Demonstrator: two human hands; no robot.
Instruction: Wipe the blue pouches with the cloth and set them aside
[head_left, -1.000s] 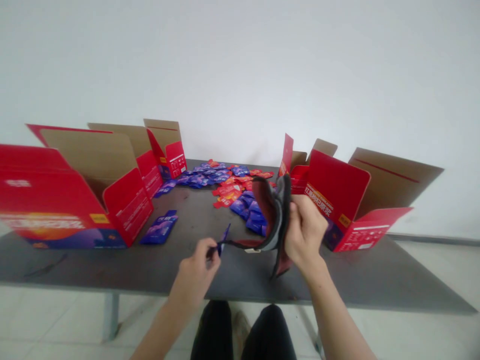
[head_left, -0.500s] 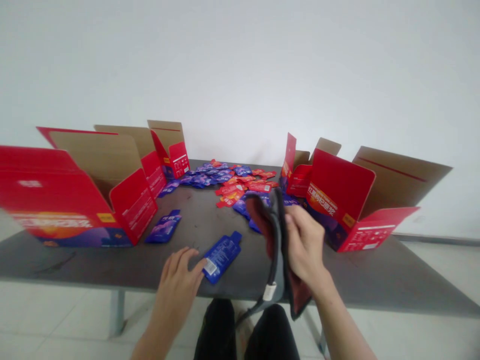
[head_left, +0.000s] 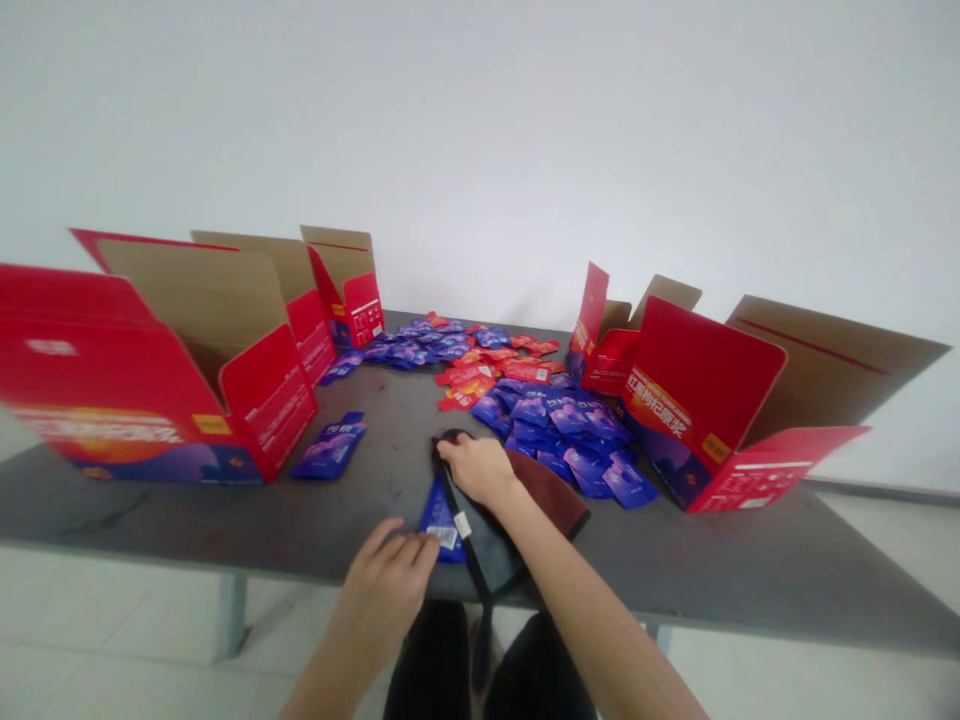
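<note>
In the head view, my right hand point(head_left: 480, 470) is closed on a brown cloth point(head_left: 547, 495) with black edging and a dark strap carrying a white tag. It presses the cloth down near the table's front edge. Under the strap lies a blue pouch point(head_left: 437, 515) with a white barcode label, partly covered by cloth. My left hand point(head_left: 394, 570) rests at the pouch's lower left corner, fingers loosely apart and a fingertip touching it. To the right of the cloth spreads a pile of blue-purple pouches point(head_left: 570, 420). Another blue pouch point(head_left: 330, 447) lies alone at the left.
Open red cartons point(head_left: 270, 405) stand along the left, and more open red cartons point(head_left: 671, 400) along the right. Red pouches point(head_left: 469, 380) and a far heap of blue pouches point(head_left: 420, 345) lie towards the wall. The grey table point(head_left: 360, 500) ends just before my knees.
My right hand has brought the cloth down and left, from above the table onto the blue pouch. The pouch is now partly covered and turned more upright. My left hand has shifted slightly right.
</note>
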